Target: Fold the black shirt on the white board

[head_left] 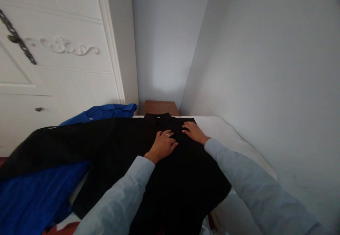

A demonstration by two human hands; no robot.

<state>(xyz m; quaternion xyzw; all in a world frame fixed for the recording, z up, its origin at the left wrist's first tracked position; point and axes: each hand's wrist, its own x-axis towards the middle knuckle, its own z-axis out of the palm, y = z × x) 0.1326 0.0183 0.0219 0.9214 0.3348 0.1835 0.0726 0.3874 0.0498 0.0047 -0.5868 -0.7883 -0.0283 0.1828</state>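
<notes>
A black collared shirt (124, 139) lies spread out in front of me, its collar at the far end and one long sleeve stretched out to the left. My left hand (162, 145), with a ring on one finger, rests on the upper chest just below the collar. Its fingers are apart and hold nothing that I can see. Near the shoulder on the right, my right hand (194, 132) lies on the cloth with its fingers stretched out. The sleeve on that right side does not show stretched outward.
Blue clothing (39, 199) lies beneath and beside the black sleeve. A white surface (225, 132) carries the shirt, bordered by a grey wall (265, 50) at right. A white wardrobe (66, 22) stands at left; a brown wooden piece (162, 105) sits in the far corner.
</notes>
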